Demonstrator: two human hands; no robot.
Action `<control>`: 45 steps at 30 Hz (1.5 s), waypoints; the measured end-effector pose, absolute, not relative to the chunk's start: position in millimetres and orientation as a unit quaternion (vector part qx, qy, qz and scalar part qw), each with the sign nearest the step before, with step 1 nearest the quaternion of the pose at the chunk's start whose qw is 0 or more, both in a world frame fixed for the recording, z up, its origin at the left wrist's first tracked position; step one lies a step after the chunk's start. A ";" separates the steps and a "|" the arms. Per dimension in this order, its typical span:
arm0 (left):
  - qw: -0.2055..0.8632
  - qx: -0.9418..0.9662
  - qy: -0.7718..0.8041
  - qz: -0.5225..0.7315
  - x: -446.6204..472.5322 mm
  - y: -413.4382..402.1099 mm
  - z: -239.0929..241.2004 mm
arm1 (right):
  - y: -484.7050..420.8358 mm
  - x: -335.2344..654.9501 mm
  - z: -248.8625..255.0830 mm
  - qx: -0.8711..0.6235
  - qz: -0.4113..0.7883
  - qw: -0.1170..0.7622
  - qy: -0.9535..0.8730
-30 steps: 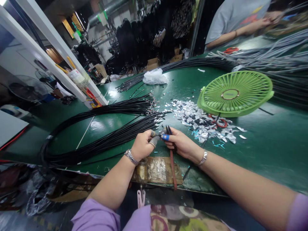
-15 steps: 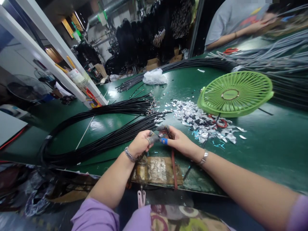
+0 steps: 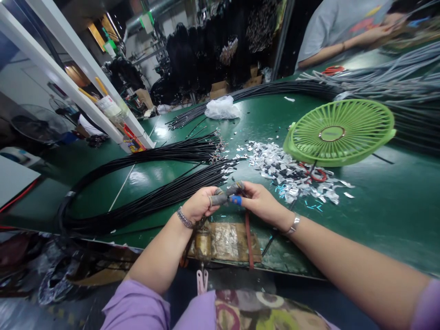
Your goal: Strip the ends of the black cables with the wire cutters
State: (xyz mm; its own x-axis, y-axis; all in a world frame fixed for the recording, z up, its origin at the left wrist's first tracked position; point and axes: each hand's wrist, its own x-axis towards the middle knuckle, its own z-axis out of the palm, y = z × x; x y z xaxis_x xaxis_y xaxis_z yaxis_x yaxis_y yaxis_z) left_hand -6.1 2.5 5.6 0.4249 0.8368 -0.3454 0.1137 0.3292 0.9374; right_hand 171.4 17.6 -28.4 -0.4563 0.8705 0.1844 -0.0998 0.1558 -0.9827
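Observation:
My left hand (image 3: 202,203) is closed in a pinch over the near edge of the green table (image 3: 378,211). A black cable seems to run into it from the left, its end hidden by the fingers. Grey wraps cover some fingers of both hands. My right hand (image 3: 256,201), with blue tape on the thumb, is closed and meets the left fingertips. Something small and dark shows between its fingers, too small to name. Just beyond lies a bundle of black cables (image 3: 178,190), its stripped ends towards the hands. Below the hands is a tape-covered wooden board (image 3: 223,240).
Right of the hands lies a heap of foil scraps (image 3: 275,165) with blue bits. A green fan (image 3: 338,133) stands behind it, red-handled scissors (image 3: 318,173) beneath. A plastic bag (image 3: 222,107) and grey cables (image 3: 385,82) lie farther back. A co-worker (image 3: 330,36) sits across.
Both hands stay together at nearly the same spot. The right fingers have shifted slightly, and the fingertips of both hands are closer together. The view has moved a little.

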 end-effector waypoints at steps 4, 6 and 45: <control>0.679 0.505 0.460 0.268 -6.9 2.5 5.2 | 15.4 172.9 -24.3 -0.318 0.583 0.408 -0.627; 0.688 0.504 0.451 0.264 -7.7 2.5 5.1 | 14.9 174.1 -23.4 -0.315 0.595 0.397 -0.624; 0.563 0.609 0.483 0.281 -4.9 4.8 3.8 | 20.7 188.0 -21.4 -0.325 0.500 0.383 -0.706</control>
State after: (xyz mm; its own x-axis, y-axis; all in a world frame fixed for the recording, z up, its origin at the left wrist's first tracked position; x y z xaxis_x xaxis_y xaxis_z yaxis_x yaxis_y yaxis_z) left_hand -4.9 4.8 3.8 0.3757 0.9043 -0.2030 0.2721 0.1017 0.9569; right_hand 188.0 20.7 -21.4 -0.4960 0.8413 0.2149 0.0762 0.2887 -0.9544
